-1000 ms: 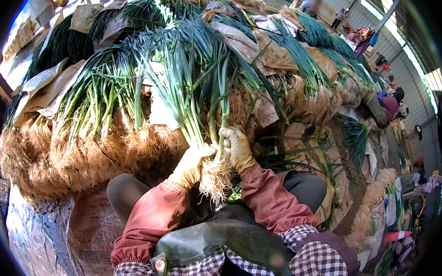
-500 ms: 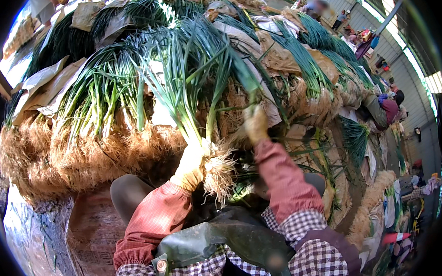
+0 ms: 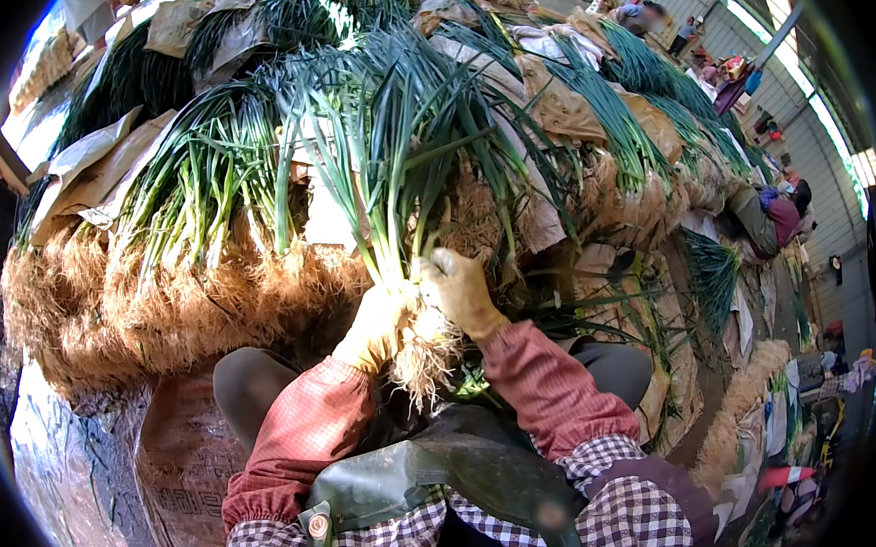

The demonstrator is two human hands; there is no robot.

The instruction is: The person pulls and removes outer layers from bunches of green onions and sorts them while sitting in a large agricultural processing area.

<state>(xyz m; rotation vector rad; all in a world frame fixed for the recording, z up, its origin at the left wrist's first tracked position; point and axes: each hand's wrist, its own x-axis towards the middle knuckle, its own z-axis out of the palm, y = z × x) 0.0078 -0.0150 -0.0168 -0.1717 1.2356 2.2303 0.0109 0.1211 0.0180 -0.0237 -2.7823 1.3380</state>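
Note:
My gloved left hand (image 3: 370, 329) is wrapped round the white lower stalks of a bunch of spring onions (image 3: 393, 238). The bunch stands leaning away from me, its long green leaves fanning over the heap behind. Pale tangled roots (image 3: 426, 358) hang below my grip. On the right side of the same bunch is my gloved right hand (image 3: 462, 290), its fingers curled closed against the stalks just above the roots. What exactly lies between those fingers is partly hidden.
More spring onions with brown roots (image 3: 172, 297) are heaped to the left, under tan sheets (image 3: 106, 182). Further rows (image 3: 598, 116) run off to the right. A brown sack (image 3: 185, 455) lies by my left knee (image 3: 251, 387). Another person (image 3: 777, 214) sits at the far right.
My right hand has come down and left from beside the leaves to the base of the bunch. My left hand keeps its hold in nearly the same place.

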